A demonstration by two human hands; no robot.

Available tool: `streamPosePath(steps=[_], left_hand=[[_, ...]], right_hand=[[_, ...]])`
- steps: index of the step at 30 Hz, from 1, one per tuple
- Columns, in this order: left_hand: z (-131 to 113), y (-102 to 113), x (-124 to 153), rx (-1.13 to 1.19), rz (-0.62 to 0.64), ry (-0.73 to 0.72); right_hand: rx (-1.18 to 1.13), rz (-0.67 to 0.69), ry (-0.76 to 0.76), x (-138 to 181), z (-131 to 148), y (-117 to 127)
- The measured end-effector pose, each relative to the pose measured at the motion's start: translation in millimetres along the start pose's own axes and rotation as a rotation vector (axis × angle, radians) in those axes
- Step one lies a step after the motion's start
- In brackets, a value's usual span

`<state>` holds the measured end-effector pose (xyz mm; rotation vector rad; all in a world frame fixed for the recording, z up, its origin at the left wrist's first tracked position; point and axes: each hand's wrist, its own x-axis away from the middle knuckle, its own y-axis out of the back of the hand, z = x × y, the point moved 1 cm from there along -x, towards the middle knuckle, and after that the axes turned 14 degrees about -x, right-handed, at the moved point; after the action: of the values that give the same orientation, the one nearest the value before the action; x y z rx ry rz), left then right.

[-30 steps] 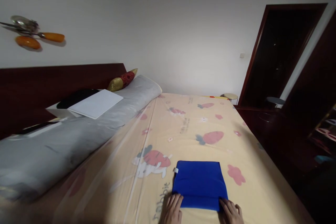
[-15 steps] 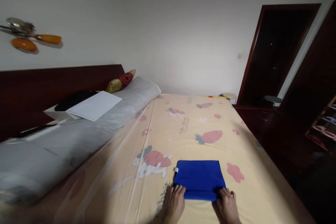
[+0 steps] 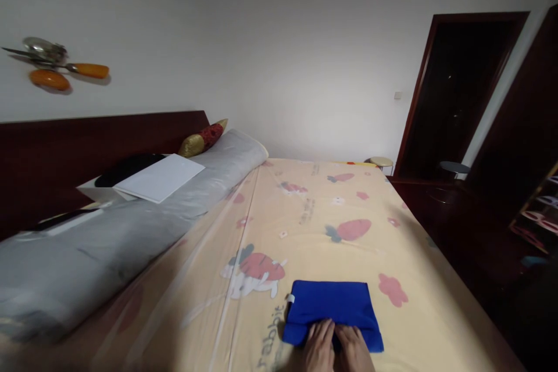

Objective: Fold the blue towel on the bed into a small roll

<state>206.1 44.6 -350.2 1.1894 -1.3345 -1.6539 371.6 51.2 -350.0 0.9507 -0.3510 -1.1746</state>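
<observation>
While the folded blue cloth lies flat, left hand and right hand press it, fingers together.

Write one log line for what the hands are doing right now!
left hand: flat on blue folded cloth | right hand: flat on it, beside left | cloth: lying on bed sheet

Matt, soft blue cloth on a smooth printed cotton-like bedsheet; glossy dark wooden headboard.
</observation>
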Motion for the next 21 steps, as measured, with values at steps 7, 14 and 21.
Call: streamPosePath(steps=[7, 14, 21], left_hand=[[53.7, 17.7, 19.5, -0.241, -0.333, -0.117], [64.4, 13.9, 28.8, -0.345, -0.386, 0.071], [10.3, 9.0, 0.8, -0.115, -0.348, -0.161]], right_hand=[[0.201, -0.222, 0.198, 25.5, -58.4, 17.6], [0.326, -0.284, -0.111, 30.5, -77.2, -5.0], [0.078, -0.008, 0.046, -1.8, -16.8, -23.1]])
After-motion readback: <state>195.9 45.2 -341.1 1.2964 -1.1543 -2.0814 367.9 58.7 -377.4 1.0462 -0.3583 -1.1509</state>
